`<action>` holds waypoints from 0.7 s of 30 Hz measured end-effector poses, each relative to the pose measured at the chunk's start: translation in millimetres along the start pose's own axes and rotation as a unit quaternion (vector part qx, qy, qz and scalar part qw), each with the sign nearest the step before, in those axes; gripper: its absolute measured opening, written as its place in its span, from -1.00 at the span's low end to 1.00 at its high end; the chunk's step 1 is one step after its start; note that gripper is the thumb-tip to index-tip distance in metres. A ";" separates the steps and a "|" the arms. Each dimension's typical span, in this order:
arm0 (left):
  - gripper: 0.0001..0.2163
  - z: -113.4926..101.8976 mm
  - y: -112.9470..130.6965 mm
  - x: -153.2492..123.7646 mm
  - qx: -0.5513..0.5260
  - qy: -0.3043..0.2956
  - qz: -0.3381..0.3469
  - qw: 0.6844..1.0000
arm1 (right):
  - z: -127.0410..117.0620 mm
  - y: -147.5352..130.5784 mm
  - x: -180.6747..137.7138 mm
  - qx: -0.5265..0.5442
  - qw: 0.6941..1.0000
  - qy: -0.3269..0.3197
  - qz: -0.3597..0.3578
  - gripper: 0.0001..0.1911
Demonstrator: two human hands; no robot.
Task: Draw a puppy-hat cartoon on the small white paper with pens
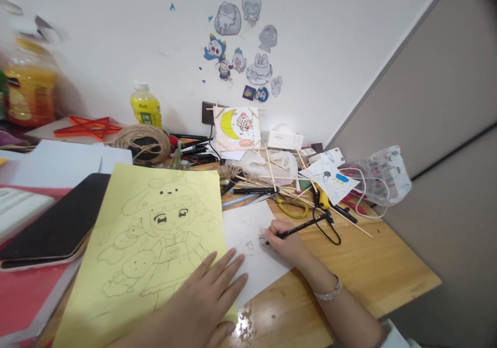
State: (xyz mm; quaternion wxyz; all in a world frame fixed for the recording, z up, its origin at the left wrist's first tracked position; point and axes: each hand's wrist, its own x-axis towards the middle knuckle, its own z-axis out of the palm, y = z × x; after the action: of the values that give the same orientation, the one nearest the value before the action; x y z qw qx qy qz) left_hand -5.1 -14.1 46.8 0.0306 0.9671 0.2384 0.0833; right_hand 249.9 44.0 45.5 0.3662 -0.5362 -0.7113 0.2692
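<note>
My right hand (pixel 285 242) grips a black pencil (pixel 305 226), its tip low over a white sheet of paper (pixel 254 280). Faint lines of a face with an eye show on that sheet. My left hand (pixel 207 299) lies flat with fingers spread, across the lower right part of a yellow sheet (pixel 112 223), its fingertips reaching the white sheet's left edge. The yellow sheet bears a pencil drawing of a cartoon girl in a dog-faced hat, partly hidden by my left hand and forearm.
Behind the sheets lie yellow-handled scissors (pixel 293 207), thin wooden sticks (pixel 353 221), pens and a twine roll (pixel 143 143). A black tablet-like slab (pixel 58 221) sits at left. A yellow-labelled bottle (pixel 145 104) stands by the wall, and a clear plastic bag (pixel 382 177) lies at right.
</note>
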 end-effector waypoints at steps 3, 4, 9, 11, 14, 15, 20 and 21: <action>-0.45 -0.3 0.2 0.4 -0.004 0.011 -0.003 1.000 | 0.0 0.4 -0.5 -0.004 1.000 -0.001 0.000 -0.68; -0.45 -0.6 0.2 0.6 -0.003 0.010 -0.004 1.000 | -0.1 0.1 -0.6 -0.006 1.000 -0.001 -0.001 -0.68; -0.43 -0.4 -0.2 1.0 0.004 -0.008 -0.002 1.000 | -0.8 -3.0 -0.5 -0.035 0.999 0.002 -0.006 -0.66; -0.44 0.5 -1.0 0.9 -0.001 -0.004 -0.003 1.000 | -0.5 -3.5 -0.2 -0.049 0.999 -0.007 -0.013 -0.67; -0.44 1.0 -1.8 1.1 -0.018 0.002 -0.003 1.000 | 0.5 -2.6 -0.1 -0.065 0.998 0.002 -0.019 -0.67; -0.45 0.9 -1.8 1.2 -0.021 0.004 -0.004 1.000 | 0.8 -2.1 -0.2 -0.068 0.998 0.007 -0.018 -0.67; -0.44 -1.8 0.1 2.6 -0.008 -0.007 -0.004 1.000 | 0.6 -1.1 -0.6 -0.072 0.997 -0.004 -0.013 -0.67; -0.44 -2.3 0.6 2.7 -0.008 -0.013 -0.005 1.000 | 0.4 -1.4 -0.7 -0.072 0.997 -0.005 -0.016 -0.67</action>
State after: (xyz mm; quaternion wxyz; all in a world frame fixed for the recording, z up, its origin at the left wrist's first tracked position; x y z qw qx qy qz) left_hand -2.8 -13.3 49.5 0.0415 0.9667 0.2421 0.0724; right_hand 248.8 43.0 46.2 0.3273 -0.5484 -0.7392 0.2139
